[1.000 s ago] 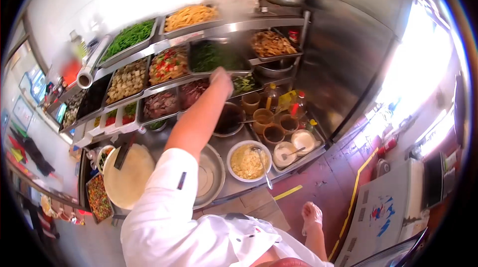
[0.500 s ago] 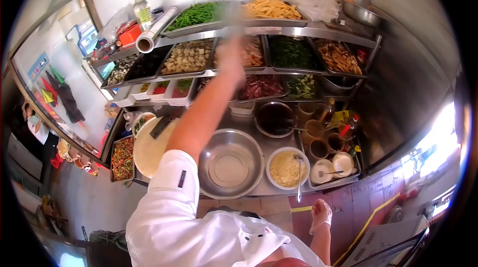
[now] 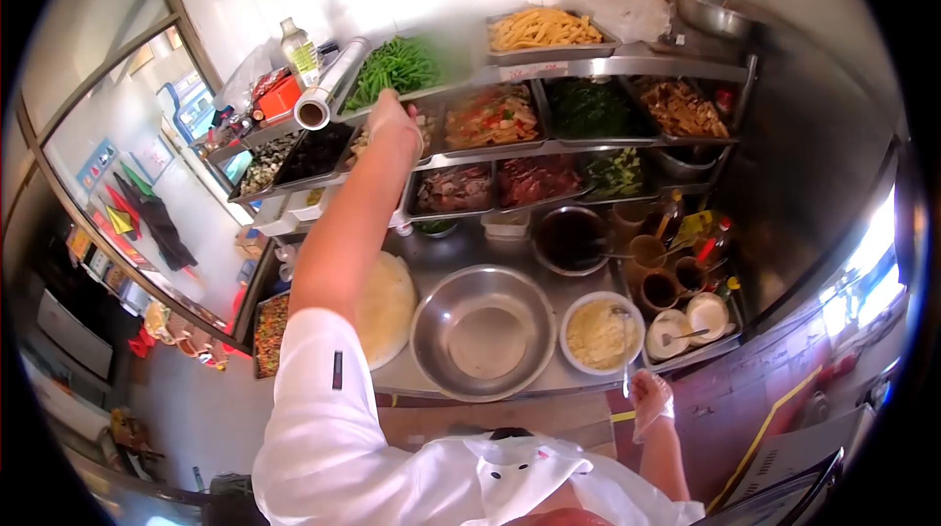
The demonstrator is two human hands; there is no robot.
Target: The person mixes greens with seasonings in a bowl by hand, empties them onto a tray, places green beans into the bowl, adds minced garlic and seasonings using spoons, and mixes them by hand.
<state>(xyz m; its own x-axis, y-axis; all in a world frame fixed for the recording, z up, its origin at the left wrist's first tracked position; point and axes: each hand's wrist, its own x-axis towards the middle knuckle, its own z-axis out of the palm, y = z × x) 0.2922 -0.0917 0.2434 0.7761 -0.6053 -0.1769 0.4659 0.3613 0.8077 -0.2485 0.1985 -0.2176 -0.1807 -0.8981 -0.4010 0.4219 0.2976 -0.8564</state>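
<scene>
My left hand (image 3: 394,122) is raised to the front edge of a metal tray of long green vegetables, perhaps green beans (image 3: 400,67), on the top shelf. Its fingers look closed, and what they may hold is hidden. Below the wrist is a tray of pale cubes (image 3: 365,146), partly covered by my hand. My right hand (image 3: 651,400), in a clear plastic glove, hangs low at the counter's front with its fingers curled in. It is close to the handle of a spoon (image 3: 625,354) resting in a white bowl of pale yellow mince (image 3: 594,332); contact is unclear.
A wide steel basin (image 3: 431,350) stands on the counter beside a round cutting board (image 3: 384,315). Behind are a dark sauce pot (image 3: 570,237), trays of meat (image 3: 537,178) and greens (image 3: 593,106). Sauce cups (image 3: 657,288) and a bottle (image 3: 718,242) crowd the right.
My left hand has moved left, from the middle shelf trays to the green vegetable tray. My right hand has come closer to the spoon handle. The view has shifted slightly.
</scene>
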